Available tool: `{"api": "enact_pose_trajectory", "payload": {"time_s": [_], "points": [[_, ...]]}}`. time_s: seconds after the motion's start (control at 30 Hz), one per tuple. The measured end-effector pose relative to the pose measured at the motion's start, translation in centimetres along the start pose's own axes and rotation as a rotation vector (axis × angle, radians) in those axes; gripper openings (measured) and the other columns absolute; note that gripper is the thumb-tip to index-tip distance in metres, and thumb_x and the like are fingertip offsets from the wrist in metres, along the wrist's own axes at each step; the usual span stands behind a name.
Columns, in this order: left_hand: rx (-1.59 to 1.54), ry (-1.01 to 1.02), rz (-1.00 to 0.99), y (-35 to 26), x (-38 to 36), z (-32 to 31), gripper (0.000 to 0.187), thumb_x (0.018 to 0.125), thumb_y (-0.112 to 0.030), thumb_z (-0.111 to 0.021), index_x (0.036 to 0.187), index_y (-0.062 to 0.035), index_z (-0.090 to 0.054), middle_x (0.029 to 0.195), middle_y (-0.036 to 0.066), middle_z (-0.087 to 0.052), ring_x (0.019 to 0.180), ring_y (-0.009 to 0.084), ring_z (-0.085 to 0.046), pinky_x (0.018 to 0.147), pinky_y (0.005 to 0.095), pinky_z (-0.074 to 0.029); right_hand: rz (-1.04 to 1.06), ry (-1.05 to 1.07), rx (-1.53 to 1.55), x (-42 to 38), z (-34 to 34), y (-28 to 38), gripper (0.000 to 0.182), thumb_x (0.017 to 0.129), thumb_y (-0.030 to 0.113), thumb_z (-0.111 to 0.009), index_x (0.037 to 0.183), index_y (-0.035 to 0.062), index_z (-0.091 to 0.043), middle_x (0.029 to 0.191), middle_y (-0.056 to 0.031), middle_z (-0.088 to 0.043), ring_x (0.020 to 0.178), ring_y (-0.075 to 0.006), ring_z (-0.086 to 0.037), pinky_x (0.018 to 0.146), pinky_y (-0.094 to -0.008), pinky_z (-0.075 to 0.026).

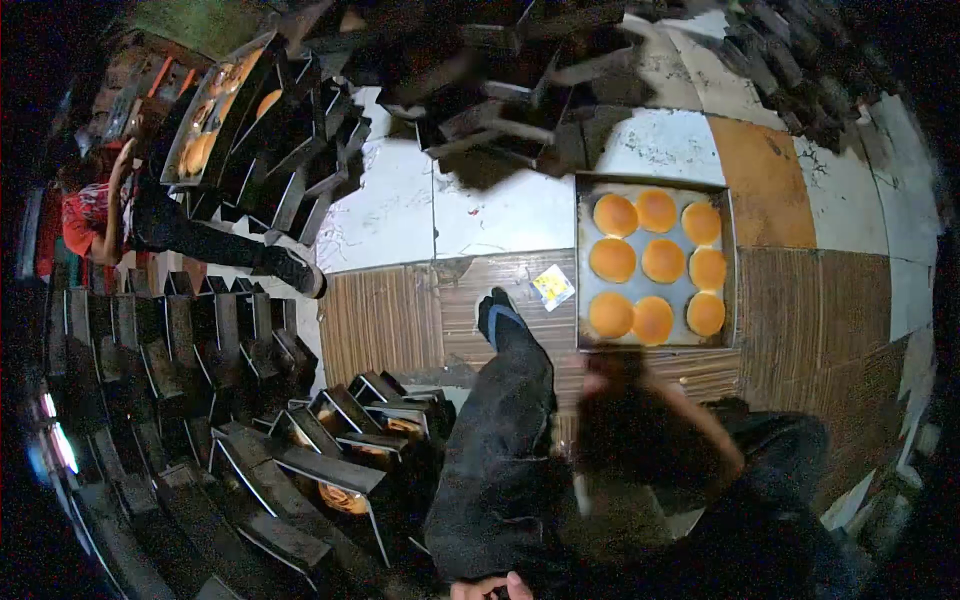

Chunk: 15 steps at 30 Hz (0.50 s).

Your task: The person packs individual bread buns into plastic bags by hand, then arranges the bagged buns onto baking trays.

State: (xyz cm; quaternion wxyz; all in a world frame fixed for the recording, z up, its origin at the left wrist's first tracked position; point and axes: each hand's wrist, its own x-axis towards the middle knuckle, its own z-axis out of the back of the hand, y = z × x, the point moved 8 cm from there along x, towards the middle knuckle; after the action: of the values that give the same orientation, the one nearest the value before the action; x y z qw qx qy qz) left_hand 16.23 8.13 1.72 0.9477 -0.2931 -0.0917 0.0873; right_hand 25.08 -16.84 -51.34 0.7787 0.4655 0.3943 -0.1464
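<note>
Nine round buns (pixel 655 262) sit in three rows on a flat metal tray (pixel 582 262) on the floor, just past the dark, blurred right hand (pixel 615 375) stretched toward its near edge. Whether that hand is closed on the rim or only close to it, I cannot tell; blur hides the fingers. The left hand (pixel 490 587) peeks in at the bottom, fingers loosely curled, holding nothing that shows. My read: the tray is thin, stiff and light, the buns soft and loose on top, so they would slide if it tips; take it by the near rim or both side rims, kept level. Left of the hand lies the person's own leg and shoe (pixel 497 310), with a yellow wrapper (pixel 552 286) beside the tray. Further left, stacked dark tins (pixel 330 440) crowd the floor, and another person (pixel 110 215) works by a rack.
</note>
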Motion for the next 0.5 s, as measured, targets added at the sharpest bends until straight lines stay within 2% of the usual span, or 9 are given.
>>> {"api": "enact_pose_trajectory", "payload": {"time_s": [0.17, 0.2, 0.23, 0.27, 0.3, 0.33, 0.4, 0.43, 0.5], "points": [[-0.029, -0.098, 0.001, -0.2, -1.2, 1.4, 0.021, 0.083, -0.019, -0.068, 0.067, -0.0094, -0.058, 0.061, 0.006, -0.043, 0.041, 0.0178, -0.036, 0.04, 0.034, -0.027, -0.295, -0.043, 1.229, -2.6, -5.1, -3.8, 0.049, 0.088, 0.047, -0.058, 0.119, 0.0088, -0.055, 0.099, -0.0103, -0.064, 0.079, -0.0234, -0.061, 0.076, -0.0387, -0.052], [-0.035, -0.1, -0.017, -0.4, -1.5, 1.6, 0.022, 0.084, -0.019, -0.068, 0.067, -0.0093, -0.057, 0.061, 0.006, -0.042, 0.04, 0.0184, -0.034, 0.04, 0.0343, -0.026, -0.387, 0.157, 1.371, 5.3, -9.1, -10.7, 0.057, 0.085, 0.047, -0.061, 0.124, 0.008, -0.048, 0.103, -0.0149, -0.062, 0.09, -0.0256, -0.061, 0.082, -0.0411, -0.051], [-0.061, -0.098, -0.03, -0.1, -2.4, 1.4, 0.021, 0.085, -0.018, -0.067, 0.067, -0.0117, -0.058, 0.061, 0.006, -0.041, 0.04, 0.0199, -0.03, 0.041, 0.0346, -0.024, -0.409, -0.239, 1.215, -1.1, -4.8, -1.6, 0.054, 0.083, 0.043, -0.063, 0.117, 0.0034, -0.05, 0.105, -0.0158, -0.059, 0.098, -0.0259, -0.059, 0.085, -0.0408, -0.05], [-0.067, -0.156, -0.041, -0.2, -2.7, 1.6, 0.021, 0.085, -0.018, -0.067, 0.067, -0.0117, -0.058, 0.061, 0.006, -0.041, 0.04, 0.0199, -0.03, 0.041, 0.0346, -0.024, -0.414, -0.295, 1.354, 1.7, -5.9, -3.2, 0.046, 0.084, 0.037, -0.061, 0.114, 0.0033, -0.052, 0.103, -0.015, -0.056, 0.103, -0.0279, -0.056, 0.085, -0.0414, -0.049], [-0.033, -0.165, -0.083, -0.8, -3.0, 1.5, 0.02, 0.084, -0.018, -0.068, 0.067, -0.0124, -0.058, 0.061, 0.006, -0.043, 0.04, 0.0207, -0.033, 0.041, 0.0347, -0.027, -0.367, -0.249, 1.547, 9.5, -8.3, -10.4, 0.038, 0.084, 0.03, -0.059, 0.113, 0.0071, -0.052, 0.106, -0.0141, -0.054, 0.108, -0.0306, -0.052, 0.086, -0.0427, -0.049], [0.007, -0.163, -0.123, -1.3, -3.3, 1.4, 0.02, 0.083, -0.019, -0.069, 0.067, -0.0131, -0.058, 0.062, 0.006, -0.044, 0.041, 0.0215, -0.036, 0.041, 0.0348, -0.029, -0.334, -0.218, 1.539, 9.6, -7.9, -7.3, 0.038, 0.084, 0.03, -0.059, 0.113, 0.0071, -0.052, 0.106, -0.0141, -0.054, 0.108, -0.0306, -0.052, 0.086, -0.0427, -0.049], [-0.003, -0.148, -0.007, -1.9, -3.3, 1.6, 0.017, 0.073, -0.017, -0.076, 0.068, -0.0128, -0.059, 0.063, 0.008, -0.05, 0.047, 0.0256, -0.05, 0.044, 0.0349, -0.039, 0.079, -0.453, 1.329, 3.2, -3.5, -1.1, 0.038, 0.085, 0.027, -0.058, 0.117, 0.0075, -0.049, 0.113, -0.0154, -0.051, 0.111, -0.0332, -0.049, 0.085, -0.0455, -0.049], [-0.026, -0.168, -0.013, -2.1, -3.6, 1.6, 0.017, 0.071, -0.016, -0.076, 0.067, -0.0127, -0.06, 0.062, 0.008, -0.049, 0.047, 0.0265, -0.049, 0.043, 0.0348, -0.039, 0.1, -0.454, 1.331, 1.1, -2.3, 0.2, 0.038, 0.085, 0.027, -0.058, 0.117, 0.0075, -0.049, 0.113, -0.0154, -0.051, 0.111, -0.0332, -0.049, 0.085, -0.0455, -0.049], [-0.078, -0.196, -0.046, -1.9, -4.0, 1.8, 0.017, 0.07, -0.015, -0.077, 0.067, -0.0127, -0.06, 0.061, 0.008, -0.048, 0.046, 0.0274, -0.048, 0.043, 0.0347, -0.039, -0.531, -0.821, 1.936, -4.1, -2.6, -3.5, 0.042, 0.087, 0.027, -0.057, 0.121, 0.0074, -0.044, 0.121, -0.0143, -0.046, 0.111, -0.0346, -0.046, 0.084, -0.0493, -0.049]]}}
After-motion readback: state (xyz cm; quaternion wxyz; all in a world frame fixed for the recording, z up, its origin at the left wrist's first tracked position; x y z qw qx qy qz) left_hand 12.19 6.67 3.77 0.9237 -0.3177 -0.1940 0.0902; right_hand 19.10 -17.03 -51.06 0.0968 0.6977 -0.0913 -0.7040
